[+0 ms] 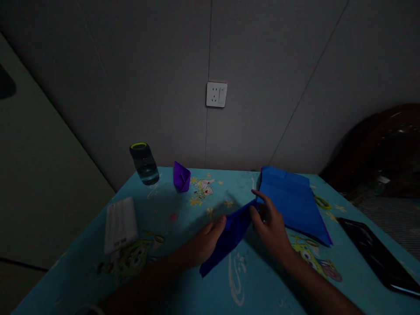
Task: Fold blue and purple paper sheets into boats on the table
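Observation:
A folded dark blue paper (229, 238) lies slanted on the light blue cartoon-print table (183, 280). My left hand (205, 240) presses on its left edge near the middle. My right hand (271, 225) pinches its upper right end between thumb and fingers. Just behind my right hand lies a stack of lighter blue paper sheets (292, 201). A small purple folded paper boat (181, 176) stands near the table's far edge.
A dark water bottle with a green rim (143, 162) stands at the far left corner. A white power bank (120, 224) lies at the left. A black phone (377, 256) rests at the right edge. A wall socket (216, 94) sits above the table.

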The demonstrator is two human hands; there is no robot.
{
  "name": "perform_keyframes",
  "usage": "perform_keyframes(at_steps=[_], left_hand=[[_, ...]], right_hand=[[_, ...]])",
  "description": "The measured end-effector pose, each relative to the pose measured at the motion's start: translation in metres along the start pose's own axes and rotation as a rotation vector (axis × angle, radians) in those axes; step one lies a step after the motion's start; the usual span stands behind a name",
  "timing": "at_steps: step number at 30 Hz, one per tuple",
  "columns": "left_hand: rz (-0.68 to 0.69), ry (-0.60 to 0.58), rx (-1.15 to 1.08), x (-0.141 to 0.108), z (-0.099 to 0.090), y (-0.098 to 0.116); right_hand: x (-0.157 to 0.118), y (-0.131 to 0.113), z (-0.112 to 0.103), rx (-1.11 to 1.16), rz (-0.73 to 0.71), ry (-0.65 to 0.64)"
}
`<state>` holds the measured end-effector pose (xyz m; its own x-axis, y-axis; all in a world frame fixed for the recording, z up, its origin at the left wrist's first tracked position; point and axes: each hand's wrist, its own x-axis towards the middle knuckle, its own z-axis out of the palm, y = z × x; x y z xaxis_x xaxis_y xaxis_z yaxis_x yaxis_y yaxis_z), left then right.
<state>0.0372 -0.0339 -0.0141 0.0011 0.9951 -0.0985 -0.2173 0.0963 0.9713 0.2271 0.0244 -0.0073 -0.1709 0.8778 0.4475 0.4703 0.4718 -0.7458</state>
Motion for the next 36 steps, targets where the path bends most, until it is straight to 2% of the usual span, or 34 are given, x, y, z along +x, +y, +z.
perform_keyframes(at_steps=[4,8,15,21,24,27,29,31,33,36], left_hand=[[-0.026,-0.165,0.054,-0.001,0.003,0.006],[-0.007,-0.141,0.109,-0.001,0.001,0.004],[-0.156,-0.171,0.152,-0.001,-0.005,0.002],[-0.247,-0.161,0.04,0.005,-0.011,-0.006],[-0.267,-0.106,0.004,0.006,-0.009,-0.005],[-0.195,-0.115,-0.074,0.008,-0.006,-0.001],[-0.133,-0.131,-0.121,0.01,-0.004,-0.001],[-0.103,-0.129,-0.147,0.012,-0.003,-0.004],[-0.087,-0.111,-0.13,0.012,-0.004,-0.008],[-0.068,-0.137,-0.019,0.007,-0.005,-0.009]], right_hand=[[-0.001,0.001,0.0,0.001,0.037,-0.055],[-0.002,0.001,0.0,0.024,0.062,-0.022],[-0.002,-0.003,-0.002,0.13,0.123,-0.009],[-0.001,-0.006,-0.001,0.177,0.146,-0.024],[-0.003,-0.006,0.0,0.208,0.095,0.026],[-0.008,-0.004,0.0,0.119,-0.083,0.093],[-0.011,-0.005,0.0,0.043,-0.234,-0.036],[-0.014,-0.008,0.002,-0.001,-0.315,-0.278],[-0.017,-0.012,0.005,-0.044,-0.31,-0.473],[-0.02,-0.016,0.009,-0.138,-0.286,-0.589]])
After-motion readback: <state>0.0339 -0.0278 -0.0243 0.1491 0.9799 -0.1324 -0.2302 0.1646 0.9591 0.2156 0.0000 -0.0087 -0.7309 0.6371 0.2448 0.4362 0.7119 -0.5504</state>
